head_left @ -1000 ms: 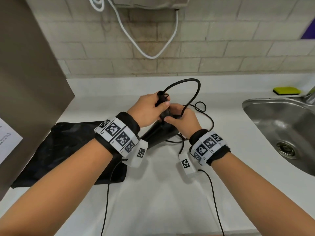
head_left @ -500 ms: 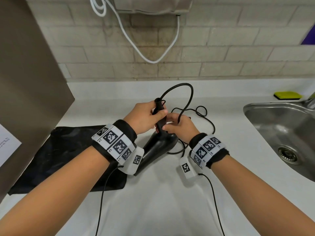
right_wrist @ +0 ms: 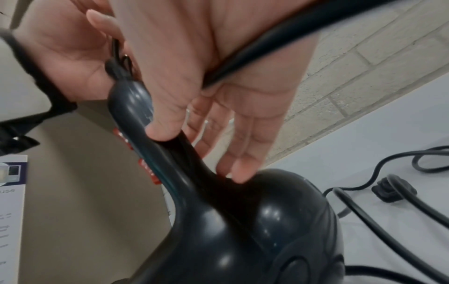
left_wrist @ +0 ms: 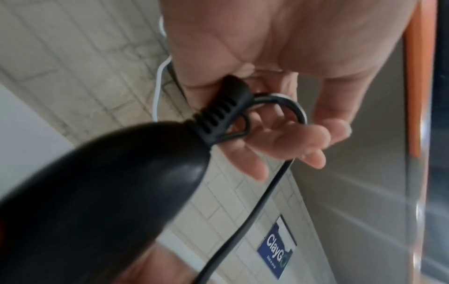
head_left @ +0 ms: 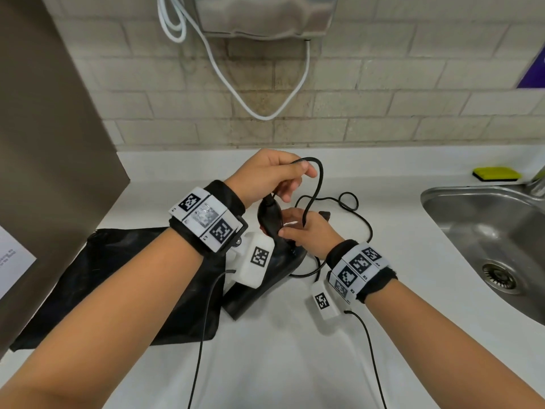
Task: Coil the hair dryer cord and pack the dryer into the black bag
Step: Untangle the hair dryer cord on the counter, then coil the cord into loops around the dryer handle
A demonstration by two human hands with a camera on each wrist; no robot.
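Note:
The black hair dryer [head_left: 283, 265] leans with its nozzle down on the edge of the flat black bag [head_left: 118, 276] and its handle pointing up. My right hand [head_left: 287, 228] grips the handle between thumb and fingers [right_wrist: 239, 173], and the cord [right_wrist: 279, 38] runs across its palm. Above the handle end, my left hand [head_left: 298, 178] is raised and pinches a loop of the black cord [head_left: 320, 184]. In the left wrist view the cord [left_wrist: 262, 201] curls round my fingers [left_wrist: 291, 138] just past the ribbed strain relief [left_wrist: 218, 115]. The plug [head_left: 325, 214] lies on the counter behind my right hand.
Loose turns of cord [head_left: 348, 202] trail over the white counter [head_left: 295, 349]. A steel sink [head_left: 486, 246] is sunk in at the right, with a yellow sponge [head_left: 497, 173] behind it. A brown panel [head_left: 44, 143] stands at the left and a tiled wall at the back.
My left hand has risen off the handle end and drawn a loop of cord up with it. My right hand keeps hold of the handle, which now stands more upright.

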